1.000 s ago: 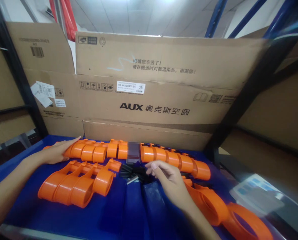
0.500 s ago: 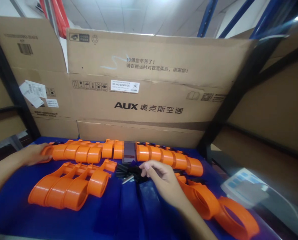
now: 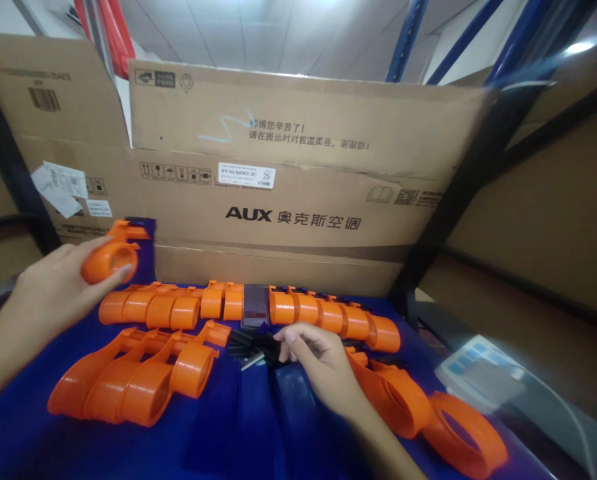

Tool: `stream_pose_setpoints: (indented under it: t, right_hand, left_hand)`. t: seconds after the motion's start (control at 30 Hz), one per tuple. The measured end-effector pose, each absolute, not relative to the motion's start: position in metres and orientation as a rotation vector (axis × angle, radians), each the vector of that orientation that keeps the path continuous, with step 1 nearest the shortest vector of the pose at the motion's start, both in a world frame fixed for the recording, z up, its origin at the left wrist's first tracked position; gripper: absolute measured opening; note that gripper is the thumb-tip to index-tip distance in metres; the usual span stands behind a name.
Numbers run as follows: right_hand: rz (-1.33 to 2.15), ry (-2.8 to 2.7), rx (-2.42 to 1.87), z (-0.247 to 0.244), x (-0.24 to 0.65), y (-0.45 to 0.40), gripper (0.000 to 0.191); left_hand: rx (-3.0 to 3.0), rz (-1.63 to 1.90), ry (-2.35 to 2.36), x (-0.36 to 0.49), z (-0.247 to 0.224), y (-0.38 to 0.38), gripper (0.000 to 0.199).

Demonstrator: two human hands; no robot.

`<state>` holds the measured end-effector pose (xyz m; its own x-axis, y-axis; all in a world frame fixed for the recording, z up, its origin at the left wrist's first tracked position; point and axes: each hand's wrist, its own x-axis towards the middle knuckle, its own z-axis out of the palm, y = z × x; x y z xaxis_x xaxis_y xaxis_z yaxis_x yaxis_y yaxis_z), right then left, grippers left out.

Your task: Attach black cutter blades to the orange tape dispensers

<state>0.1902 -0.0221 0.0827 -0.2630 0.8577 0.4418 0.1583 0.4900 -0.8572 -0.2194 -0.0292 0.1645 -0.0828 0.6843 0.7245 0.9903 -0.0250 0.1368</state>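
One orange ring piece (image 3: 102, 262) is pinched between the thumb and fingers of your left hand (image 3: 58, 283); it sits at the fingertips, raised clear of the blue work surface (image 3: 188, 443), at the left end of the back row. Your right hand (image 3: 318, 360) has its thumb and forefinger brought near each other at the edge of a heap of black strips (image 3: 251, 347); whether it grips one cannot be told, and the overlapping strips cannot be counted. Behind the heap stands one dark rectangular item (image 3: 255, 308). Six orange rings (image 3: 161, 311) line up to its left and five orange rings (image 3: 329, 317) to its right. Four orange bands (image 3: 145, 393) lie nearer you on the left, overlapping; two large orange loops (image 3: 465, 433) show beyond your right forearm, with further orange parts there partly hidden. One cardboard panel (image 3: 293, 193), printed AUX, forms the back.
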Motion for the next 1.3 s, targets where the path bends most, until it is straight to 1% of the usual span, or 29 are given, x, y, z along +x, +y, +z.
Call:
stream_pose_setpoints:
  t: [0.1,0.17,0.3,0.37,0.43,0.57,0.6,0.67,0.73,0.77,0.83,0.9,1.0,1.13,1.2,1.3]
  right_hand:
    - [0.901,-1.723,-0.871,0.081,0.187,-0.022,0.028]
    - [0.927,-1.703,-0.88,0.079,0.183,-0.022,0.027]
    - [0.989,-1.628,-0.904,0.074,0.175,-0.022,0.042]
    - [1.01,-1.581,-0.908,0.072,0.173,-0.022,0.037]
    - [1.029,-1.523,-0.906,0.07,0.172,-0.02,0.031]
    - [1.112,-1.439,-0.872,0.072,0.174,-0.015,0.032]
    - [1.137,-1.442,-0.861,0.073,0.175,-0.013,0.034]
    - [1.174,-1.471,-0.85,0.075,0.176,-0.012,0.04]
    - [1.182,-1.513,-0.868,0.077,0.176,-0.012,0.047]
    - [1.178,-1.534,-0.881,0.078,0.175,-0.013,0.05]
    - [1.166,-1.569,-0.902,0.08,0.174,-0.015,0.052]
    - [1.158,-1.597,-0.897,0.081,0.173,-0.017,0.052]
    - [1.157,-1.634,-0.841,0.083,0.173,-0.019,0.046]
    - [1.174,-1.606,-0.881,0.079,0.174,-0.019,0.041]
    - [1.198,-1.595,-0.92,0.076,0.175,-0.019,0.038]
    - [1.216,-1.624,-0.942,0.074,0.175,-0.02,0.026]
  left_hand:
    - [-1.903,-1.023,-1.635,-0.168,0.156,-0.035,0.062]
    - [-2.049,-1.012,-1.525,-0.138,0.143,-0.039,0.063]
    - [-2.225,-1.083,-1.282,-0.087,0.115,-0.052,0.063]
    - [-2.295,-1.126,-1.214,-0.068,0.102,-0.059,0.061]
    - [-2.379,-1.142,-1.188,-0.054,0.091,-0.064,0.064]
    - [-2.536,-1.247,-1.138,-0.046,0.08,-0.063,0.072]
    - [-2.587,-1.302,-1.128,-0.046,0.081,-0.061,0.07]
    - [-2.662,-1.474,-1.183,-0.044,0.084,-0.055,0.058]
    - [-2.651,-1.752,-1.36,-0.038,0.088,-0.045,0.043]
    - [-2.607,-1.926,-1.475,-0.032,0.09,-0.039,0.04]
    - [-2.6,-2.238,-1.605,-0.019,0.091,-0.027,0.044]
    - [-2.734,-2.439,-1.571,-0.007,0.09,-0.017,0.049]
    - [-2.804,-2.6,-1.485,0.003,0.085,-0.008,0.046]
    - [-2.624,-2.77,-1.514,0.0,0.077,-0.009,0.044]
    - [-2.558,-2.809,-1.551,-0.001,0.073,-0.012,0.044]
    - [-2.515,-2.815,-1.606,0.0,0.068,-0.016,0.046]
